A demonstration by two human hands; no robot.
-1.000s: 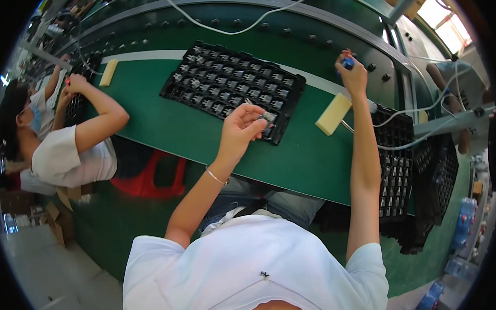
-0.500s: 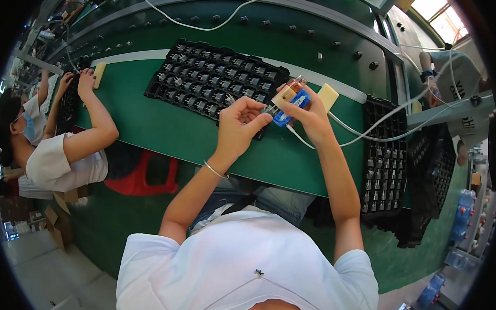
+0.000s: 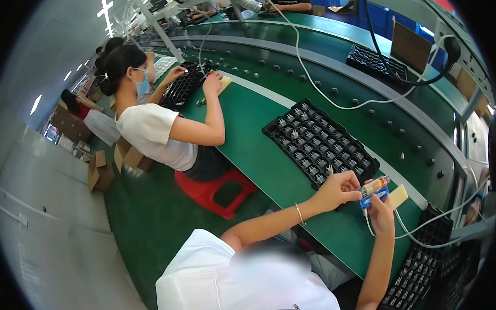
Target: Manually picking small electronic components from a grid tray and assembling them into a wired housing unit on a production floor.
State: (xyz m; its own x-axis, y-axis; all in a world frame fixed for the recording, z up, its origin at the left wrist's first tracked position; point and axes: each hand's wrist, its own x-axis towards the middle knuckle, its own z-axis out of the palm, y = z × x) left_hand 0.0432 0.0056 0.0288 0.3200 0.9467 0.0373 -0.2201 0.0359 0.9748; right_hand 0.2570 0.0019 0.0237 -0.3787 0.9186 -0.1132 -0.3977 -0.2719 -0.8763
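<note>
My right hand (image 3: 382,215) grips a handheld device (image 3: 376,190) with a blue body and a clear, amber-toned upper part; a white cable comes off it. My left hand (image 3: 338,192), wearing a bracelet, is closed at the device's left end, thumb and fingertips together. What lies between those fingertips is too small to make out. Just beyond my left hand is a black tray (image 3: 318,139) with rows of small black parts with metal pins, some of them near my knuckles.
A cream block (image 3: 399,196) lies right of the device. Beyond the green table (image 3: 247,138), a conveyor (image 3: 361,110) carries scattered small parts. Stacked black trays (image 3: 413,277) stand at lower right. To the left, a masked co-worker (image 3: 154,117) sits on a red stool (image 3: 214,195).
The view has swung left, so my hands and the tray now appear farther right and lower. My right hand still holds the device, with the left fingers close against its end.
</note>
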